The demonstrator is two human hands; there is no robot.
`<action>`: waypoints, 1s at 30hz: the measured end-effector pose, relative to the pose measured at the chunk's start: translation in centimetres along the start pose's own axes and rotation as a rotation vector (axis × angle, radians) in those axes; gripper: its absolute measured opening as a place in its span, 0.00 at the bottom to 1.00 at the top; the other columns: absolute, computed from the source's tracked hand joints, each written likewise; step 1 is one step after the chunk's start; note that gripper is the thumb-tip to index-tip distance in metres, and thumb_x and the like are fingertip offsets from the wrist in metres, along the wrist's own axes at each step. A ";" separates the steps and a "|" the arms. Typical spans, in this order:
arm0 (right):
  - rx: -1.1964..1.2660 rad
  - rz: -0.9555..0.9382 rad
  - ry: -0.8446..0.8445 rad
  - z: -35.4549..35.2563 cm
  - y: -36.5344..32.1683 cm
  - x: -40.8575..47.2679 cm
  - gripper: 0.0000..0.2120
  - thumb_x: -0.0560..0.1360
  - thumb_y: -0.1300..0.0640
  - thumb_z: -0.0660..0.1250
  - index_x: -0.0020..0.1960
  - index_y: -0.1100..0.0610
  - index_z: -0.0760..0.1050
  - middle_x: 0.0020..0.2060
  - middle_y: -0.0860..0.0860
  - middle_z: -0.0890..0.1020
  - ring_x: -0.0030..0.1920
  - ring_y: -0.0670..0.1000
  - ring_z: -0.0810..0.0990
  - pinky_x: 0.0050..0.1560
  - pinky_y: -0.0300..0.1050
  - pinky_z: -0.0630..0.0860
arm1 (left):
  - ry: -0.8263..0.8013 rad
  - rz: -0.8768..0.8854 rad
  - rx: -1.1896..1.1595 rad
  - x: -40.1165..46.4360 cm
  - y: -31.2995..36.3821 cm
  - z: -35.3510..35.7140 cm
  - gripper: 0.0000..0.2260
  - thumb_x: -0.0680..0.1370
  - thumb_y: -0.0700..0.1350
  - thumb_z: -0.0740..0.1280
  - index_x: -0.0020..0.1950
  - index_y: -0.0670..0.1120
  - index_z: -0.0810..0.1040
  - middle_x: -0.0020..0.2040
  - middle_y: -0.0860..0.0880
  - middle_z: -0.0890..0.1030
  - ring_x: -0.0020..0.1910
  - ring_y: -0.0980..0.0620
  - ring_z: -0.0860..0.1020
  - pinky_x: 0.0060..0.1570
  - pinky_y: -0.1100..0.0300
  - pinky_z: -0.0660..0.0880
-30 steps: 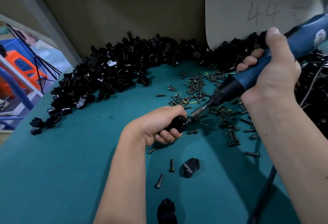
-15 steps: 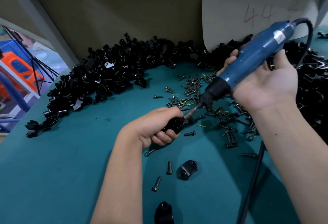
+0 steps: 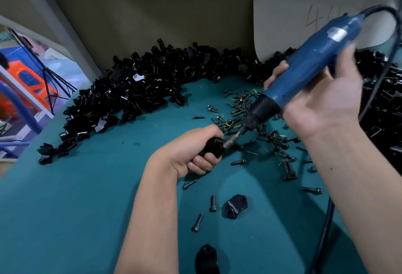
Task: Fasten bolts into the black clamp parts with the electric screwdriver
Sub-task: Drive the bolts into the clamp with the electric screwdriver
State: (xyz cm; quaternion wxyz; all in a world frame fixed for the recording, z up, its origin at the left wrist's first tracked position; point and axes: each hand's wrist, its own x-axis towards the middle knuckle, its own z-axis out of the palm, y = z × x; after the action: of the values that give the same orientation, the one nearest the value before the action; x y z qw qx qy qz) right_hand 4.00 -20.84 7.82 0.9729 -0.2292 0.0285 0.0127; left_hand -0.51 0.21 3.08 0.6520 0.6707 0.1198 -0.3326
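My left hand (image 3: 191, 152) grips a black clamp part (image 3: 214, 148) just above the teal table (image 3: 76, 197). My right hand (image 3: 322, 102) holds the blue electric screwdriver (image 3: 309, 65), tilted down to the left. Its metal bit (image 3: 233, 139) touches the right end of the held clamp; the bolt under it is hidden. Loose bolts (image 3: 245, 108) lie scattered behind and to the right of the hands. Another clamp part (image 3: 236, 205) lies on the table nearer to me, with two bolts (image 3: 213, 203) beside it.
A long heap of black clamp parts (image 3: 134, 91) curves along the back and left of the table, and more pile up at the right (image 3: 385, 104). A white board (image 3: 304, 13) leans on the wall. The screwdriver's black cable (image 3: 324, 230) runs down at the right. One clamp (image 3: 206, 258) lies at the near edge.
My right hand has turned the screwdriver's rear end up and tilted it steeper. The bit has stayed on the clamp in my left hand, which has hardly moved.
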 end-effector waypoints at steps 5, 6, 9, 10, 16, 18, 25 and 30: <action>-0.203 -0.154 0.109 0.8 -1.0 -0.3 0.18 0.75 0.48 0.77 0.49 0.55 0.70 0.35 0.47 0.75 0.29 0.44 0.71 0.33 0.40 0.73 | -0.022 -0.007 0.056 0.0 0.0 0.1 0.16 0.83 0.51 0.57 0.37 0.47 0.65 0.27 0.51 0.65 0.18 0.59 0.60 0.15 0.69 0.55; -0.224 -0.171 0.123 0.8 -1.2 -0.3 0.17 0.75 0.51 0.77 0.50 0.55 0.70 0.34 0.47 0.74 0.29 0.44 0.71 0.32 0.40 0.72 | -0.022 -0.005 0.061 -0.1 0.0 0.2 0.16 0.83 0.51 0.57 0.37 0.47 0.65 0.27 0.51 0.65 0.18 0.59 0.60 0.15 0.69 0.55; -0.229 -0.168 0.125 0.8 -1.4 -0.2 0.13 0.77 0.55 0.74 0.48 0.54 0.69 0.33 0.47 0.73 0.28 0.44 0.70 0.31 0.40 0.71 | -0.011 0.000 0.076 -0.2 0.1 0.4 0.15 0.82 0.50 0.57 0.37 0.46 0.66 0.27 0.51 0.65 0.18 0.59 0.60 0.16 0.70 0.56; -0.216 -0.160 0.122 0.8 -1.3 -0.2 0.12 0.78 0.55 0.73 0.47 0.54 0.69 0.32 0.47 0.73 0.27 0.44 0.69 0.31 0.39 0.70 | -0.013 0.003 0.085 -0.1 0.1 0.5 0.14 0.82 0.50 0.57 0.38 0.46 0.65 0.27 0.51 0.65 0.18 0.59 0.60 0.16 0.70 0.56; -0.227 -0.131 0.107 0.6 -1.1 0.0 0.10 0.78 0.59 0.70 0.45 0.54 0.69 0.31 0.47 0.71 0.27 0.44 0.68 0.30 0.40 0.68 | -0.028 0.036 0.170 0.1 0.2 0.9 0.10 0.82 0.49 0.56 0.42 0.48 0.66 0.27 0.51 0.65 0.19 0.59 0.60 0.17 0.71 0.55; -0.227 -0.120 0.109 0.5 -1.2 0.2 0.10 0.77 0.60 0.70 0.46 0.54 0.67 0.31 0.47 0.71 0.28 0.44 0.68 0.30 0.40 0.68 | -0.037 0.051 0.184 0.0 0.2 0.9 0.10 0.82 0.48 0.56 0.42 0.48 0.66 0.27 0.50 0.66 0.19 0.58 0.60 0.18 0.71 0.55; -0.212 -0.101 0.114 0.2 -1.3 0.2 0.11 0.77 0.60 0.68 0.45 0.54 0.66 0.31 0.46 0.70 0.27 0.44 0.67 0.30 0.39 0.68 | -0.057 0.102 0.222 0.0 0.1 1.1 0.08 0.77 0.50 0.59 0.40 0.50 0.65 0.27 0.50 0.65 0.20 0.57 0.58 0.20 0.71 0.54; -0.223 -0.113 0.084 0.5 -1.3 0.1 0.10 0.78 0.61 0.66 0.42 0.53 0.65 0.31 0.46 0.69 0.27 0.44 0.66 0.30 0.40 0.68 | -0.024 0.063 0.259 0.3 0.3 1.3 0.10 0.80 0.48 0.57 0.39 0.49 0.65 0.26 0.51 0.65 0.20 0.57 0.58 0.20 0.70 0.53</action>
State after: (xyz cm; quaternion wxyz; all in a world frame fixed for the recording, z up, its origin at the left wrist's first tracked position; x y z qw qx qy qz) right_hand 4.20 -21.81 8.80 0.9384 -0.3376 0.0548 -0.0485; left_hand -0.51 -1.19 3.19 0.5715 0.7487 0.0470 -0.3326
